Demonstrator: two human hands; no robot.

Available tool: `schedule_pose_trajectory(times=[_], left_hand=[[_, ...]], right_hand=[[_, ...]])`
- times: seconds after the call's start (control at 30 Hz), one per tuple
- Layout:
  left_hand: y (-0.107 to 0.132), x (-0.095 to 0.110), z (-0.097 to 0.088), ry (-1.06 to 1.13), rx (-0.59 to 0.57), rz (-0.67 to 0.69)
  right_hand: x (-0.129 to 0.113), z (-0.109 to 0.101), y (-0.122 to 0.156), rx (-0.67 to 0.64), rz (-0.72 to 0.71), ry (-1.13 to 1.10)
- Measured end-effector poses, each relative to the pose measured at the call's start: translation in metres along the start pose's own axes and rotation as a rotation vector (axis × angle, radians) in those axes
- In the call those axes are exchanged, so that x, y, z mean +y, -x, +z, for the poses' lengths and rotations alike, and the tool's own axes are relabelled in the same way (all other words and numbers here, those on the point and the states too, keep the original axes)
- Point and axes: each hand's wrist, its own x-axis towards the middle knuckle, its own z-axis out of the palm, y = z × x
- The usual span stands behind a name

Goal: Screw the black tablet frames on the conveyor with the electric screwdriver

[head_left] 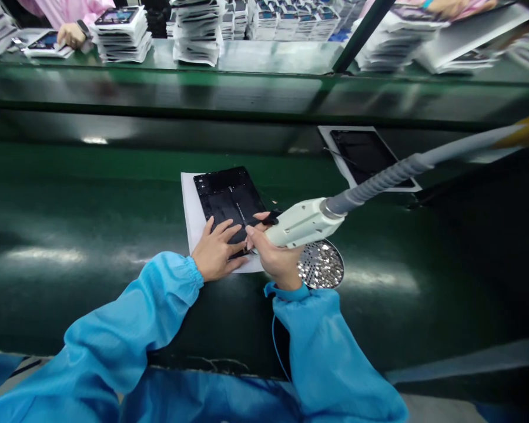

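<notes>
On the white rectangular sheet (190,208), your splayed left hand (218,249), gripping nothing, should press the flat black panel (223,194) evenly while your right hand (278,258), wrapped round the pale-green plastic tool (306,225), guides steadily

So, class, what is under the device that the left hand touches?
A white sheet shows along the left side and near end of the device. Anything under the device's middle is covered, and the left hand hides part of both.
</notes>
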Motion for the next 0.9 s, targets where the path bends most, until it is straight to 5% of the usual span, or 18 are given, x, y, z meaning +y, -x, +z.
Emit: schedule_pose_trajectory(times=[0.43,0.9], left_hand=[[0.001,0.000,0.004,-0.032,0.013,0.003],[0.000,0.001,0.001,-0.019,-0.006,0.002]], right_hand=[[-0.026,-0.012,-0.007,0.091,-0.027,-0.004],[-0.013,0.002,-0.004,0.037,0.013,-0.080]])
